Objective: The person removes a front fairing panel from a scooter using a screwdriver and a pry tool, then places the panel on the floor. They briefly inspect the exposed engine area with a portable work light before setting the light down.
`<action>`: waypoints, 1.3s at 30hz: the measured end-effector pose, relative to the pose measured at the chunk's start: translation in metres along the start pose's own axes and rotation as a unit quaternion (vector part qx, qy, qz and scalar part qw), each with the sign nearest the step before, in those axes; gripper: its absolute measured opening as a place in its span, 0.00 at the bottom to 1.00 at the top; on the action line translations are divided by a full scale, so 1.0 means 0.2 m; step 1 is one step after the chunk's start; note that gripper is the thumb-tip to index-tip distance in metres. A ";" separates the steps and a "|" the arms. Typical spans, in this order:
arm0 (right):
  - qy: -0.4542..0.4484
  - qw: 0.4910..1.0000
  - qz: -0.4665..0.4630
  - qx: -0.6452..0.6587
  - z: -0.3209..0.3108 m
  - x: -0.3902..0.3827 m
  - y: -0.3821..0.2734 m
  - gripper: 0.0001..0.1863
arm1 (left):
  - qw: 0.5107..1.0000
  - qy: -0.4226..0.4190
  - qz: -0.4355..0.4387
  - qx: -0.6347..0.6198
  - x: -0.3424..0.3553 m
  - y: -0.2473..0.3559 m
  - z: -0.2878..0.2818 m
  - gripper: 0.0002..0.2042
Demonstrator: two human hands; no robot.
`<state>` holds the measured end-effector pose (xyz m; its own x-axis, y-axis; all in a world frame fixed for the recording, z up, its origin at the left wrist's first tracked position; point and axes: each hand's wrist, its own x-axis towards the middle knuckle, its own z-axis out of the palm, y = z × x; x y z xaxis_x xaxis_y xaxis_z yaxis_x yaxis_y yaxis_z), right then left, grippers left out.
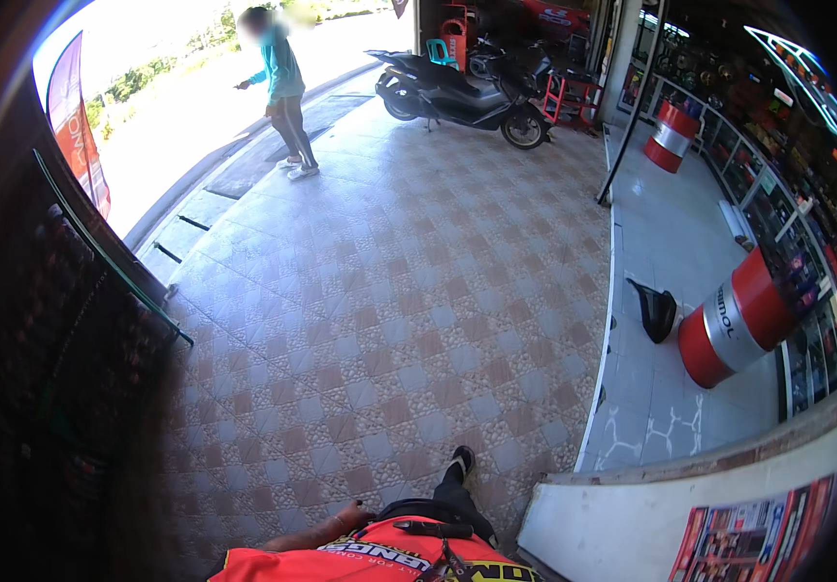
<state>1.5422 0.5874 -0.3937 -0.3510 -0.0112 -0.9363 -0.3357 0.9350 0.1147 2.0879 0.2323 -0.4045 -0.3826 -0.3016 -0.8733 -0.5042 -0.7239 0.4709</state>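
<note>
At the far left stands a person (283,73) in a teal top. The left hand (349,515) is low beside the torso; its openness and any grip I cannot tell. Just right, at the lower edge, the worn red-orange jersey (386,535) bears white and yellow lettering, with a slim black object (433,529) across it. The right hand's state I cannot tell.

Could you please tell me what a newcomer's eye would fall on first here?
Probably the black motor scooter, parked on the checkered tile floor at top centre. Next, perhaps, the large red drum with a pale band at right, and the person in a teal top at upper left.
</note>
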 end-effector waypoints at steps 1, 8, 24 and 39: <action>0.017 0.999 -0.016 -0.023 -0.23 0.07 -0.18 0.31 | 0.988 0.104 -0.009 0.110 0.08 0.14 0.00 0.50; 0.323 0.851 -0.415 0.007 -2.15 -0.25 -2.33 0.24 | 0.971 0.178 0.064 0.146 0.38 1.74 0.08 0.54; 0.108 0.956 -0.193 -0.193 -3.05 0.24 -3.13 0.25 | 0.967 0.160 0.055 0.193 1.56 3.75 -0.43 0.57; 0.288 0.875 -0.317 -0.227 -5.04 0.93 -4.87 0.27 | 0.960 0.254 0.009 0.122 2.34 5.33 -0.58 0.59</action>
<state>0.9231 -0.6817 -0.3457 -0.3064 -0.7757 -0.5517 -0.8893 0.4400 -0.1248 1.4621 -0.7528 -0.3251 0.0016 -0.6209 -0.7839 -0.6908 -0.5674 0.4481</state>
